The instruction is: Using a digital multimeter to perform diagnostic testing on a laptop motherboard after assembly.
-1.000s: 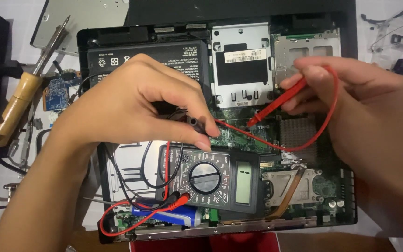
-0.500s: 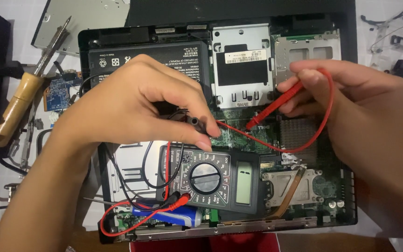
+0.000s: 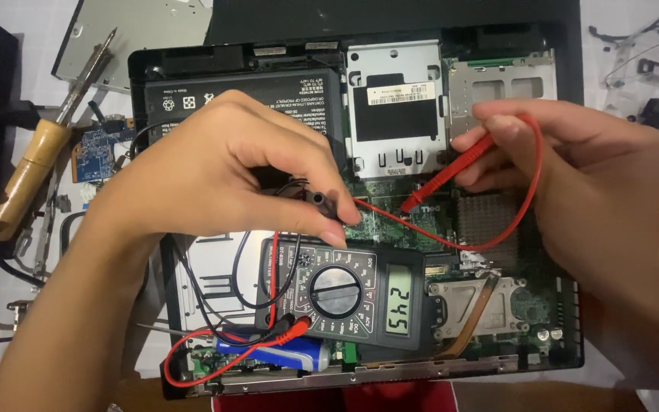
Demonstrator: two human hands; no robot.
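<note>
Multimeter [image 3: 342,294] lies on the opened laptop chassis [image 3: 192,65], display facing me for reading. My right hand [image 3: 573,175] pinches the red probe [image 3: 444,179], tip on the green board [image 3: 390,221]; my left hand [image 3: 215,172] pinches the black probe [image 3: 322,202] alongside.

Lighting: even, fairly bright, from overhead. Shadows: soft, beneath both grips. Glare: mild sheen on metal bays beyond the grips. Focus: sharp centrally; frame edges slightly soft.

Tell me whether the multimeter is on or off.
On: the multimeter, lying on the opened laptop, shows dark digits on its lit display, and its dial is turned off vertical.
</note>
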